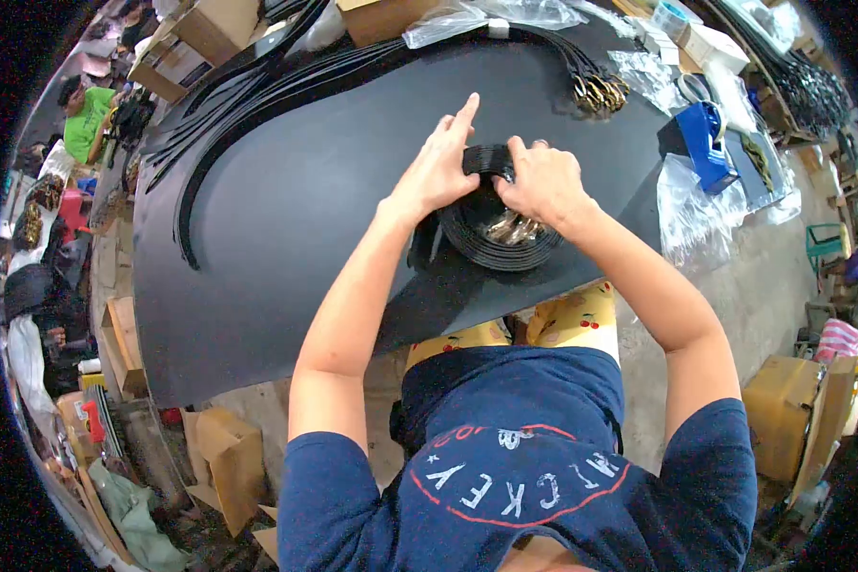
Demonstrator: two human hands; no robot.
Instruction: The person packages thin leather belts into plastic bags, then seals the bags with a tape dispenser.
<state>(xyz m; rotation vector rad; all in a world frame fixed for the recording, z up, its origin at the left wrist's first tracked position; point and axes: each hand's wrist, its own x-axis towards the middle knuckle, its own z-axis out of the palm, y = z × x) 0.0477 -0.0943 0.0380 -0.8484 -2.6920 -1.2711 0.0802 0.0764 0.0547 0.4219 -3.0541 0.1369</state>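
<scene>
A coil of black belts point(501, 255) lies on the dark table, close to its front edge. Gold-coloured buckles point(516, 229) show inside the coil. At the coil's far left side, my left hand point(439, 164) grips it, thumb at the inner rim and forefinger stretched up and away. My right hand point(549, 185) holds the far right side, thumb inside the ring and the other fingers curled over the rim. Part of the coil is hidden under both hands.
Along the table's back lies a long bundle of black belts point(338, 71) ending in gold buckles point(601, 93). A blue tape dispenser point(705, 148) and plastic bags point(691, 214) are at right. Cardboard boxes point(224, 467) stand on the floor. A person in green point(88, 124) sits far left.
</scene>
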